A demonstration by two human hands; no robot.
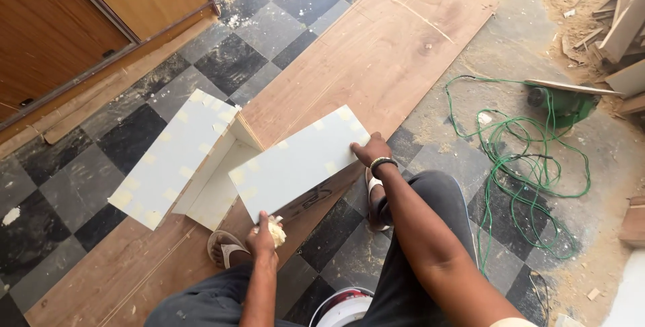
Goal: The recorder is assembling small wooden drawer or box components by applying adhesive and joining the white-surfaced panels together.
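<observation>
Your right hand (371,150) pins the panel's (295,162) edge; your left hand (263,235) clutches a rag (276,231). The panel looks stiff, light, smooth: grip its edges.

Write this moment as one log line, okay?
left hand: holds pale wad, on white panel | right hand: steadies panel edge | under: plywood sheet

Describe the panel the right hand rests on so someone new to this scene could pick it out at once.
Start at the long brown plywood sheet lying across the checkered floor. Near its lower end sits a white U-shaped box assembly; the panel is its right-hand face, touched by the right hand. Unlike the left panel, it lies nearest the person's knees.
</observation>
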